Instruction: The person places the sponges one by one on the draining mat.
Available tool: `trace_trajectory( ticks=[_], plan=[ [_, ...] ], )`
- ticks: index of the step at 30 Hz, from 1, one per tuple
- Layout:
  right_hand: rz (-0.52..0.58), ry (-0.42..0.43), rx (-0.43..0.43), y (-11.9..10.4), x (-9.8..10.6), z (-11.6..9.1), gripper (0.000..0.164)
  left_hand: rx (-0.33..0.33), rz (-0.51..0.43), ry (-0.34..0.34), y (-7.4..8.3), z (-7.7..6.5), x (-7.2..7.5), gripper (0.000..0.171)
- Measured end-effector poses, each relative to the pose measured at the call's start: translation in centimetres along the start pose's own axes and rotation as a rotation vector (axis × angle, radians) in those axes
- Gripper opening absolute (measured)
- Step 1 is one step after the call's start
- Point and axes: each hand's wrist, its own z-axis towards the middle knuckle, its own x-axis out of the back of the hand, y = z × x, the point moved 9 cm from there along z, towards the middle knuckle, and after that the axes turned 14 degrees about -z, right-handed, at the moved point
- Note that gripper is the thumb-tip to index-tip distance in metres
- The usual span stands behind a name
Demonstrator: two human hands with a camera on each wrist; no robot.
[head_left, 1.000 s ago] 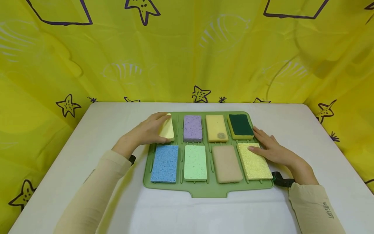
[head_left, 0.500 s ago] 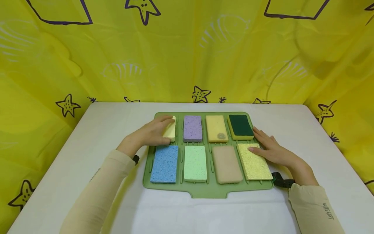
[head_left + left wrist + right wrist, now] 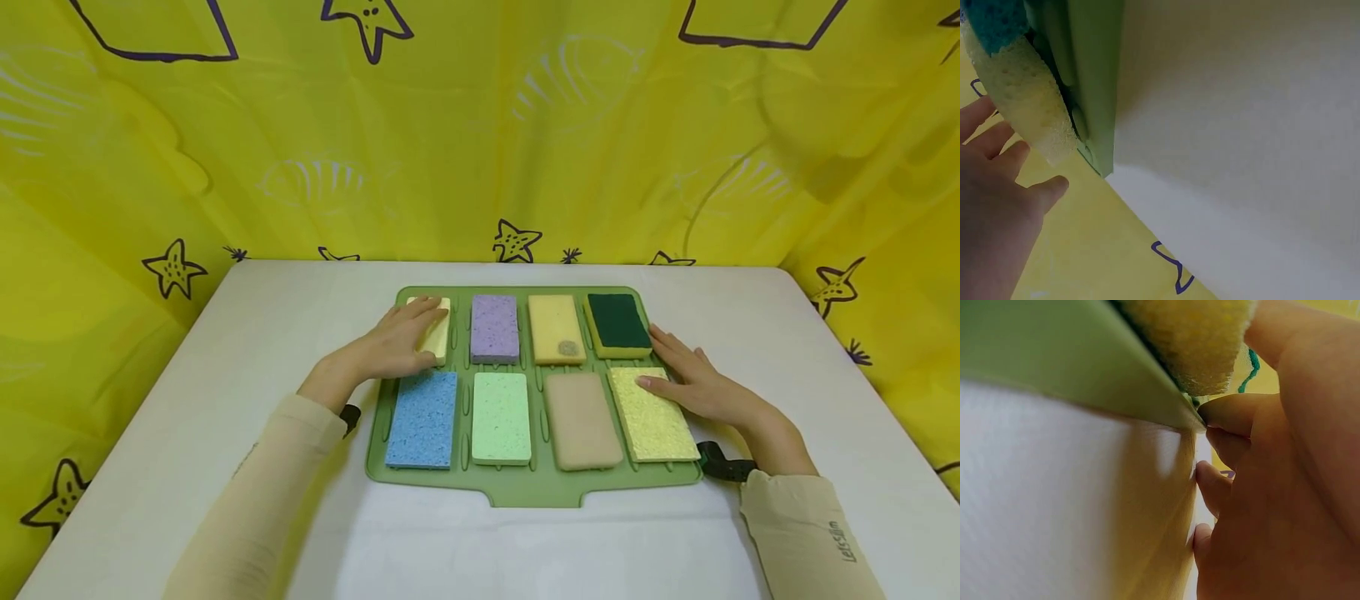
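At the back left of a green mat (image 3: 537, 492) lies a pale yellow sponge (image 3: 437, 340), partly covered by my left hand (image 3: 386, 343). That hand's fingers are spread and loosely bent over the sponge, with the thumb near its front end; in the left wrist view, gaps show around the sponge (image 3: 1022, 100). My right hand (image 3: 705, 390) rests at the mat's right edge. Its thumb lies on a textured yellow sponge (image 3: 651, 421) at the front right, and its straight fingers reach along the edge beside a green-topped scrub sponge (image 3: 618, 321).
Between the hands, the mat bears a purple sponge (image 3: 495, 329), a cream sponge (image 3: 555, 325) with a grey round mark, a blue sponge (image 3: 422, 421), a mint green sponge (image 3: 501, 419) and a beige sponge (image 3: 582, 421). Yellow patterned curtains (image 3: 450, 125) stand behind the white table (image 3: 247, 333).
My left hand has moved slightly right with the pale yellow sponge, which went from tilted to flat on the mat. Its fingers have since loosened. The right hand has stayed put.
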Motion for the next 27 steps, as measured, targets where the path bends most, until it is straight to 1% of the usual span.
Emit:
trace_trajectory(
  ticks=[3,7,9,14,19,23,27],
  plan=[
    [-0.014,-0.002,-0.002,0.0,0.0,0.0,0.086,0.004,-0.039,0.051,0.1,-0.5,0.4,0.075],
    [-0.037,0.0,-0.007,-0.2,0.1,0.2,0.086,0.017,-0.119,0.131,0.2,-1.7,1.0,0.076],
    [-0.046,0.003,-0.006,-0.3,0.1,0.4,0.087,0.021,-0.138,0.16,0.3,-2.4,1.2,0.076],
    [-0.071,0.008,-0.014,-0.7,0.3,0.5,0.088,0.009,-0.147,0.221,0.4,-4.0,1.4,0.077],
    [-0.092,0.024,-0.02,-0.8,0.7,0.4,0.088,0.017,-0.121,0.249,0.5,-4.9,1.3,0.076],
    [-0.122,0.023,-0.043,-1.0,1.2,0.0,0.089,0.026,-0.105,0.26,1.0,-5.2,1.3,0.076],
    [-0.175,0.037,-0.077,-1.6,2.4,-0.8,0.09,0.064,-0.084,0.251,1.5,-5.8,1.1,0.083]
  ],
)
